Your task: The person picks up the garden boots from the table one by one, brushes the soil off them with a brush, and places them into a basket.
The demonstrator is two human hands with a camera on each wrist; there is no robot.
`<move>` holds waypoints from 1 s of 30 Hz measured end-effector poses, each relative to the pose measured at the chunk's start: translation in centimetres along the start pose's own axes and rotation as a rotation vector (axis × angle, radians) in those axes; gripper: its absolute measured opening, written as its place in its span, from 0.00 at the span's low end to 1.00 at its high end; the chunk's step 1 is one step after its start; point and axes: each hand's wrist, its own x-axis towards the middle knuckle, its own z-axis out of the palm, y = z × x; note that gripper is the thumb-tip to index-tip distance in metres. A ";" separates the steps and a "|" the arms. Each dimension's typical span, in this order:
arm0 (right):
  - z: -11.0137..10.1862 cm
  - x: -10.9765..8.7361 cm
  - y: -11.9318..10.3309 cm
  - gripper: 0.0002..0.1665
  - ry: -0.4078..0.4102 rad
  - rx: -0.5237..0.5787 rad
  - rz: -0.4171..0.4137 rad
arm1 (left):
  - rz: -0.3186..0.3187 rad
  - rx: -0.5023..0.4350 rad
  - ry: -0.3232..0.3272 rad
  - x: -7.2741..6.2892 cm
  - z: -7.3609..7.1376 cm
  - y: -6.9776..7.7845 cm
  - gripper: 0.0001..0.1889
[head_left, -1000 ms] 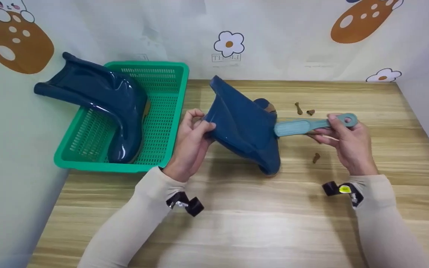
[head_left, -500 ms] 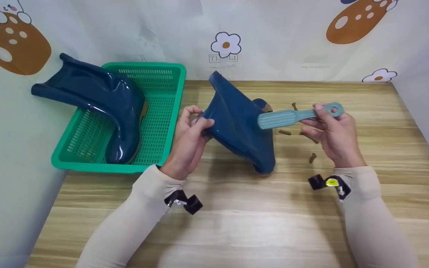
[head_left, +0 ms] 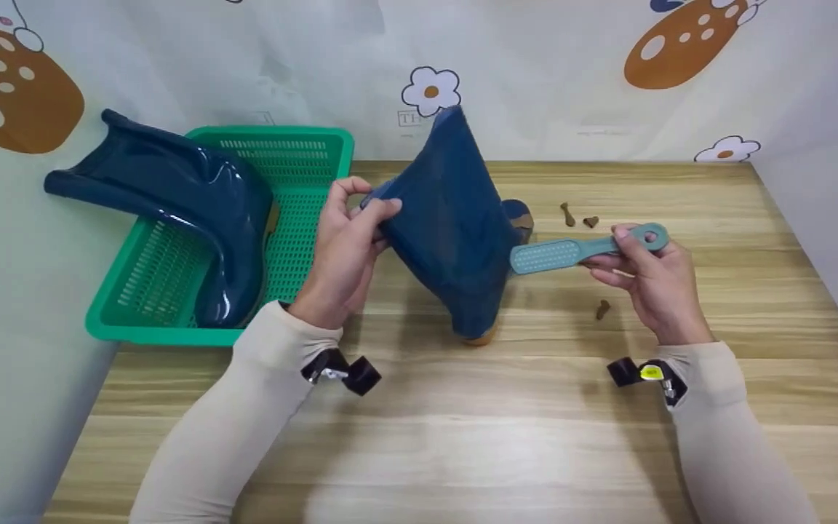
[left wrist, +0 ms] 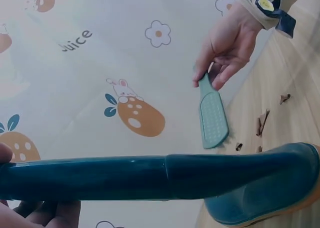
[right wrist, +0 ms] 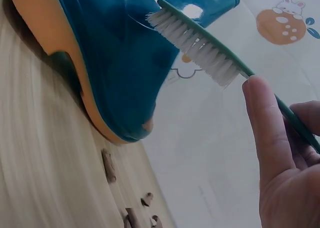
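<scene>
My left hand (head_left: pixel 342 251) grips the top edge of a dark blue rubber boot (head_left: pixel 455 233) with a tan sole. The boot tilts over the table, its shaft raised and its foot low; a brown smudge marks the toe (right wrist: pixel 149 124). In my right hand (head_left: pixel 655 287) is a green scrub brush (head_left: pixel 546 256), held by its handle. White bristles (right wrist: pixel 197 45) face the boot in the right wrist view, close along its side. The second blue boot (head_left: pixel 204 196) lies in the green basket (head_left: pixel 172 336), its shaft sticking out past the rim.
Small brown curled bits (head_left: pixel 568 214) lie scattered on the wooden table (head_left: pixel 521 437), right of the held boot. A patterned white covering (head_left: pixel 535 80) rises behind the table, and a pale wall (head_left: pixel 826 109) borders the right side.
My left hand has raised and turned the boot, its lower end swinging left. The brush moved left and up onto the boot's outline, then back down to its right edge.
</scene>
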 end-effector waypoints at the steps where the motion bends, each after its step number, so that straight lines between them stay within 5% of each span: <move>1: -0.2 0.0 -0.1 0.07 -0.002 0.021 -0.002 | 0.003 0.009 0.004 0.1 0.0 0.2 0.13; 17: -0.7 0.4 -0.8 0.09 0.076 0.025 -0.037 | 0.070 0.059 0.026 0.8 -1.6 2.2 0.10; 30: 1.8 1.8 -0.4 0.10 0.066 -0.026 -0.055 | 0.154 0.047 -0.077 -0.4 -2.0 1.8 0.08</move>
